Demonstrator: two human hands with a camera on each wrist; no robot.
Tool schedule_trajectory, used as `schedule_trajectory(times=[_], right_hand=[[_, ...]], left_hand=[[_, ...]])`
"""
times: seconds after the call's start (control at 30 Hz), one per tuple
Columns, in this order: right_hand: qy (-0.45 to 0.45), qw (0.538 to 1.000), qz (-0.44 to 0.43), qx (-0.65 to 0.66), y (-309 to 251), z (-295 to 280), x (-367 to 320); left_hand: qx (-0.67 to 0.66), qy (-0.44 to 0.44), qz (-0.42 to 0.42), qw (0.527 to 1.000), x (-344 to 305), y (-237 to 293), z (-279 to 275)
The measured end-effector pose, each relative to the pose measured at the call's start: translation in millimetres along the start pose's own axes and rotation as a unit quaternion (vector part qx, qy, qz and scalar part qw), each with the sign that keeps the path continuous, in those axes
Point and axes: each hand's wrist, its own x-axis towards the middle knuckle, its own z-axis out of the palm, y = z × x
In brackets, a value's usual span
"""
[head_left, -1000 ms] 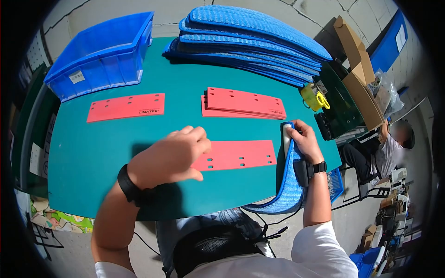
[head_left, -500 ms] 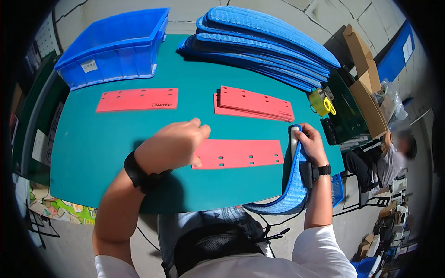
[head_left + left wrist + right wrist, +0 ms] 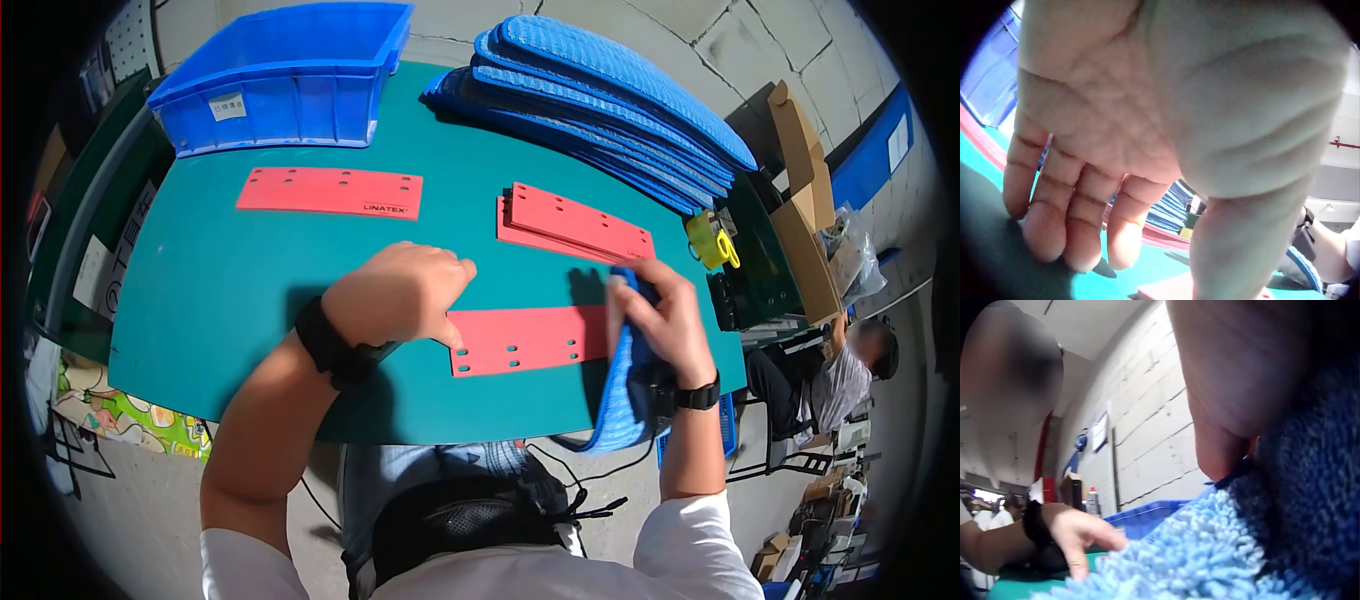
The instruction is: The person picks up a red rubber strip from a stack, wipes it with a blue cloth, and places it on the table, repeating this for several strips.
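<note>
My left hand is at the left end of a flat red sheet with slotted holes, its thumb at the sheet's edge. In the left wrist view the fingers extend loosely and the palm holds nothing. My right hand pinches the upper end of a blue mop pad between thumb and fingers. This pad hangs over the table's front edge and covers the sheet's right end in the head view. Close up in the right wrist view, the pad's looped pile fills the lower part.
A red sheet marked LINATEX lies at back left, with stacked red sheets right of centre. Behind stand a blue bin and a pile of blue pads. At right are a yellow looped object, a cardboard box and a seated person.
My right hand has brought the mop pad leftward, over the red sheet's right end. My left thumb has come down to the sheet's left end. The head view has shifted.
</note>
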Motion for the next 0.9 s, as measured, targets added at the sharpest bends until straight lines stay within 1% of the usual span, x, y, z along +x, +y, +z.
schedule_trajectory(times=[0.07, 0.1, 0.17, 0.2, 0.27, 0.33, 0.4, 0.47, 0.53, 0.6, 0.67, 0.73, 0.8, 0.87, 0.9], right_hand=[[-0.043, 0.995, -0.081, -0.040, -41, 21, 13], [-0.073, 0.991, -0.104, -0.051, -58, 36, 17], [-0.116, 0.979, -0.154, -0.061, -81, 71, 20], [-0.129, 0.973, -0.181, -0.062, -87, 87, 19], [-0.136, 0.973, -0.167, -0.087, -97, 101, 14], [-0.127, 0.974, -0.158, -0.097, -93, 97, 13], [-0.115, 0.982, -0.131, -0.069, -82, 90, 10], [-0.100, 0.987, -0.105, -0.068, -63, 75, 6], [-0.082, 0.989, -0.032, -0.119, -47, 49, -1], [-0.062, 0.995, 0.044, -0.061, -8, 23, -11], [0.005, 0.991, 0.087, -0.100, 30, 2, -24], [0.032, 0.978, 0.117, -0.170, 41, -12, -29], [0.036, 0.970, 0.091, -0.224, 39, -18, -31], [0.043, 0.975, 0.042, -0.215, 16, -9, -26], [0.028, 0.978, 0.021, -0.204, 1, -1, -23]], left_hand=[[0.015, 0.011, -0.001, 1.000, 1, -1, 3], [0.016, 0.011, -0.001, 1.000, 1, -1, 4], [0.029, 0.041, -0.004, 0.999, -1, -1, 5], [0.031, 0.041, 0.001, 0.999, -1, 0, 4], [0.023, 0.030, -0.023, 0.999, 0, 2, 3], [0.016, 0.034, -0.012, 0.999, 0, 2, 5], [0.009, 0.037, -0.008, 0.999, 0, 1, 8], [-0.007, 0.047, 0.005, 0.999, -2, -1, 11], [-0.014, 0.037, -0.002, 0.999, -3, 2, 9], [-0.024, 0.027, -0.008, 0.999, -1, 6, 5], [-0.017, -0.034, -0.038, 0.999, 3, 8, 1], [-0.017, -0.037, -0.033, 0.999, 5, 5, 3], [-0.012, -0.041, -0.027, 0.999, 7, 6, 2], [-0.020, -0.056, -0.027, 0.998, 7, 7, -2], [-0.018, -0.058, -0.026, 0.998, 6, 7, -2]])
